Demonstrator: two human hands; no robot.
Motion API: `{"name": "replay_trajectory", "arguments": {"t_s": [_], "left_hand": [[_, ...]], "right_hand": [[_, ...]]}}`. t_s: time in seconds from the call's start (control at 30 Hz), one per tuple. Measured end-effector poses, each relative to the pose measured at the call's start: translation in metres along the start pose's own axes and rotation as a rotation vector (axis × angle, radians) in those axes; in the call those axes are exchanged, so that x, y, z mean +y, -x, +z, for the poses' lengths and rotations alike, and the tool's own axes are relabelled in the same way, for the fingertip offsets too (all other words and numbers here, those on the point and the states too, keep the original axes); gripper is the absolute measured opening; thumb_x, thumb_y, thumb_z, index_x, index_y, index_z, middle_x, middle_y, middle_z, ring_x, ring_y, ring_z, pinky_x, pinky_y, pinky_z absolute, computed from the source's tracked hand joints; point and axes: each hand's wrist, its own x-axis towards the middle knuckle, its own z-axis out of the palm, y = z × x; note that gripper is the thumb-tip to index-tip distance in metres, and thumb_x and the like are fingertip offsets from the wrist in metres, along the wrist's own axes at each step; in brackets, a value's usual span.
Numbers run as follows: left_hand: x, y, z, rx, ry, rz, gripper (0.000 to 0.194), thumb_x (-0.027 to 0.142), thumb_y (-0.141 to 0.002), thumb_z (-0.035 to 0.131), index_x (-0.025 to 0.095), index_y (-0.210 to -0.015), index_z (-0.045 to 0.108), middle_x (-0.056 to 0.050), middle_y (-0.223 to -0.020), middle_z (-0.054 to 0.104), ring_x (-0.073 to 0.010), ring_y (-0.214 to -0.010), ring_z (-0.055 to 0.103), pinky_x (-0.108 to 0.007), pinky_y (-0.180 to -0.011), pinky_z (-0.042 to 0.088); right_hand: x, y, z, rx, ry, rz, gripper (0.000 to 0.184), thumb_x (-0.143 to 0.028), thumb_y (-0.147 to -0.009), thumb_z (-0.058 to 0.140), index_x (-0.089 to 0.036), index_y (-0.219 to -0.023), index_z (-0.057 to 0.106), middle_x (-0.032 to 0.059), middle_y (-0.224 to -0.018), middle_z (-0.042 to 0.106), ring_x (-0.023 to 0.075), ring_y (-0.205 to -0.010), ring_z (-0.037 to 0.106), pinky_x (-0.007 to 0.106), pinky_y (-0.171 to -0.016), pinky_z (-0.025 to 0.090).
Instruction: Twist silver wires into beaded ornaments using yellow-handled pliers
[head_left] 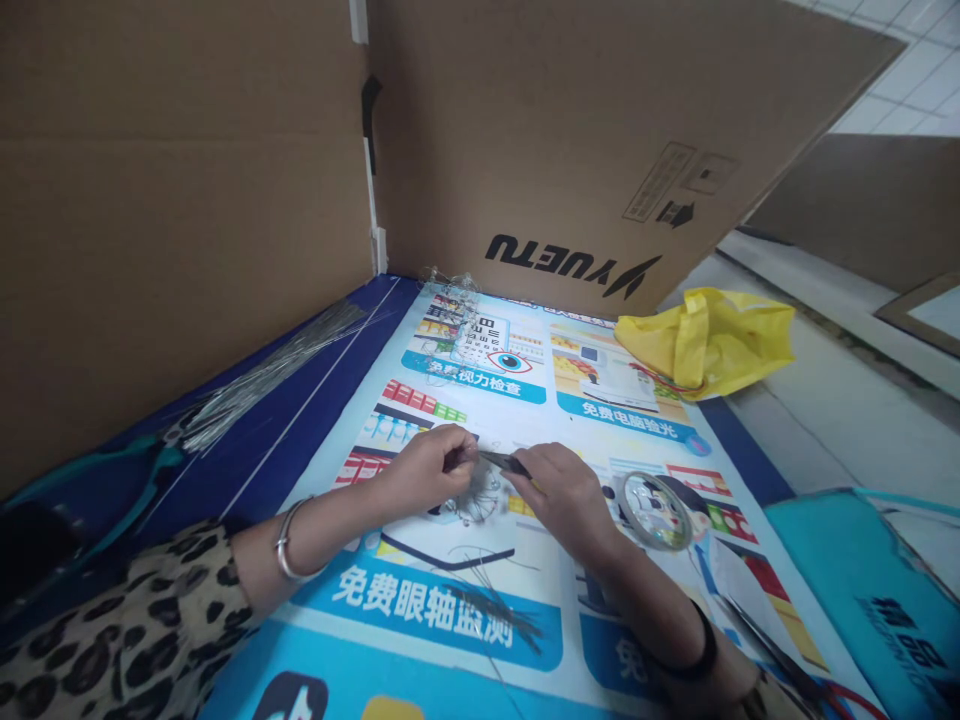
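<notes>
Slim dark tool (505,462) part-hidden in right hand (566,495) (exact type unclear)

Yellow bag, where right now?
Head view, right side: the bag overlaps the far right corner of the poster, beside the YUETU-printed cardboard, beyond the right hand.

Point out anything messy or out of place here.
A wire tangle lies snarled toward the far end of the poster, unlike the straighter wire bundle at left. Loose wires are strewn nearer. The YUETU lettering on the cardboard appears upside down.
</notes>
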Motion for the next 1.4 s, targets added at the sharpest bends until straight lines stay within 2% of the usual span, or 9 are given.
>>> {"name": "replay_trajectory", "arguments": {"t_s": [0.4, 0.67, 0.9, 1.1, 1.27, 1.4], "left_hand": [[-0.002, -0.002, 0.001, -0.032, 0.210, -0.098, 0.005, 0.012, -0.066, 0.046, 0.016, -0.068, 0.048, 0.006, -0.059, 0.040, -0.0076, -0.054, 0.035, -0.019, -0.051, 0.029], [-0.002, -0.001, 0.000, -0.049, 0.072, -0.049, 0.008, 0.009, -0.066, 0.046, 0.017, -0.065, 0.047, 0.005, -0.059, 0.043, -0.0082, -0.056, 0.037, -0.020, -0.051, 0.028], [0.002, -0.001, -0.002, -0.072, -0.006, -0.026, 0.006, 0.011, -0.068, 0.046, 0.017, -0.068, 0.049, 0.005, -0.060, 0.044, -0.0087, -0.057, 0.039, -0.021, -0.053, 0.029], [0.001, -0.001, -0.002, -0.093, -0.022, -0.001, 0.006, 0.011, -0.068, 0.046, 0.017, -0.066, 0.047, 0.005, -0.060, 0.044, -0.0092, -0.057, 0.039, -0.021, -0.053, 0.029], [0.003, -0.002, -0.003, -0.132, -0.030, -0.004, 0.005, 0.012, -0.069, 0.046, 0.017, -0.067, 0.047, 0.005, -0.061, 0.045, -0.0090, -0.056, 0.039, -0.021, -0.053, 0.028], [0.005, -0.003, -0.005, -0.157, -0.041, 0.005, 0.007, 0.012, -0.070, 0.045, 0.017, -0.069, 0.049, 0.004, -0.063, 0.045, -0.0092, -0.058, 0.040, -0.021, -0.054, 0.030]], "right_hand": [[0.004, 0.002, -0.002, 0.010, 0.077, -0.033, 0.019, -0.032, -0.089, 0.049, -0.017, -0.089, 0.062, 0.0067, -0.078, 0.062, 0.0180, -0.077, 0.054, 0.030, -0.071, 0.041], [-0.003, -0.007, -0.010, -0.088, 0.110, -0.059, 0.016, -0.028, -0.088, 0.050, -0.017, -0.088, 0.061, 0.0057, -0.075, 0.061, 0.0183, -0.074, 0.052, 0.031, -0.070, 0.039], [-0.005, -0.004, -0.001, -0.063, -0.039, 0.078, 0.022, -0.035, -0.089, 0.049, -0.018, -0.084, 0.063, 0.0058, -0.076, 0.064, 0.0166, -0.071, 0.057, 0.027, -0.066, 0.042], [-0.005, -0.007, -0.003, -0.183, -0.205, 0.201, 0.025, -0.039, -0.088, 0.048, -0.019, -0.084, 0.064, 0.0034, -0.076, 0.065, 0.0149, -0.069, 0.060, 0.024, -0.061, 0.044], [0.000, -0.008, -0.004, -0.251, -0.235, 0.173, 0.025, -0.039, -0.088, 0.050, -0.019, -0.081, 0.064, 0.0027, -0.072, 0.063, 0.0143, -0.069, 0.057, 0.024, -0.062, 0.042], [0.006, -0.008, -0.007, -0.269, -0.167, 0.052, 0.020, -0.036, -0.086, 0.054, -0.018, -0.084, 0.063, 0.0038, -0.075, 0.061, 0.0156, -0.074, 0.055, 0.026, -0.067, 0.040]]}}
